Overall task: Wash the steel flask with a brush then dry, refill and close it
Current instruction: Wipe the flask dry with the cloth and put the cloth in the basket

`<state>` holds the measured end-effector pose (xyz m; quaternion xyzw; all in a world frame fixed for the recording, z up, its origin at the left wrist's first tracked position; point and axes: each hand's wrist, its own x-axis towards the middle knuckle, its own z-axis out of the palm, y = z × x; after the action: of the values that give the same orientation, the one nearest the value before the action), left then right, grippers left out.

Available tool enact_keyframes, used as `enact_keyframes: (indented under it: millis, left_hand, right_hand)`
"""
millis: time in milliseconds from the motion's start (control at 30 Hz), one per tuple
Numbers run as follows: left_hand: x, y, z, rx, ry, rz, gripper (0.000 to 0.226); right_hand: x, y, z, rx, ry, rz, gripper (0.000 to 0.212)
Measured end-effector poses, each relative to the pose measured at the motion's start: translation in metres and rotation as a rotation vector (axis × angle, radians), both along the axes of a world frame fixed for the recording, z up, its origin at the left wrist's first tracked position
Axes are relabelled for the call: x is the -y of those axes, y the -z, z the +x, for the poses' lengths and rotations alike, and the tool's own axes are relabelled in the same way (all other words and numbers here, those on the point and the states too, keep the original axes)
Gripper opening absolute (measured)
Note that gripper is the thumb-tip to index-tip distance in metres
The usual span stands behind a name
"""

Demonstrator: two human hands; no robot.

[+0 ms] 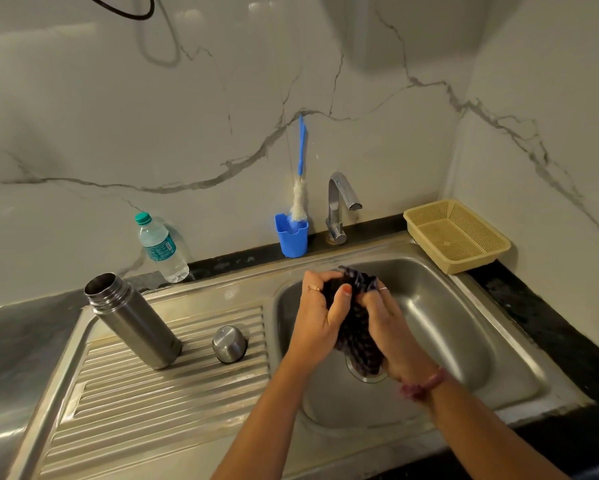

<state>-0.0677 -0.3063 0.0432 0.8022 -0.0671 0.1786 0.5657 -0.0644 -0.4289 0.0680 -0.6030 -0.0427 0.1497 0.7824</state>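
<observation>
Both hands are gripping a dark patterned cloth over the sink basin. The left hand is curling round its top, and the right hand is squeezing its side.

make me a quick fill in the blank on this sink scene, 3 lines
1. Both hands grip a dark ____ over the sink basin.
2. The open steel flask stands on the ____, its cap beside it.
3. The bottle brush stands in a ____ holder.

Missing words: cloth; drainboard; blue

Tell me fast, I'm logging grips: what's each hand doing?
Left hand: grips the dark cloth.
Right hand: grips the same cloth.
</observation>
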Motion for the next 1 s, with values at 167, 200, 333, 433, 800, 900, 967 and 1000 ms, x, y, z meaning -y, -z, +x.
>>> enact_keyframes:
  millis: [167, 200, 333, 433, 800, 900, 967, 1000]
  left_hand:
    - [-0.012, -0.010, 0.003, 0.202, 0.074, 0.210, 0.038]
    - [-0.010, -0.015, 0.002, 0.165, 0.082, 0.219, 0.042]
    - [0.008, -0.032, -0.011, -0.149, -0.026, 0.058, 0.064]
    - [0.016, -0.043, -0.014, -0.291, -0.078, 0.009, 0.066]
    - [-0.033, -0.030, -0.019, -0.126, 0.262, 0.181, 0.063]
    - [-0.021, -0.048, -0.025, -0.223, 0.195, 0.060, 0.035]
    - [-0.008, -0.059, -0.028, -0.208, 0.097, -0.021, 0.019]
    - [-0.005, -0.060, -0.029, -0.213, 0.052, -0.100, 0.025]
  right_hand:
    - [0.008, -0.012, 0.004, -0.137, -0.063, 0.084, 0.028]
    - [0.005, -0.013, 0.003, -0.063, 0.012, 0.079, 0.024]
    - [0.001, -0.011, 0.000, 0.401, 0.165, 0.021, 0.041]
    - [0.000, -0.009, -0.001, 0.587, 0.227, -0.202, 0.039]
    - [0.006, -0.025, -0.004, -0.093, 0.032, 0.009, 0.024]
    - [-0.002, -0.020, -0.011, 0.078, 0.086, 0.041, 0.027]
    - [-0.008, -0.017, -0.015, 0.245, 0.139, -0.012, 0.032]
    - [-0.010, -0.014, -0.015, 0.281, 0.195, -0.054, 0.037]
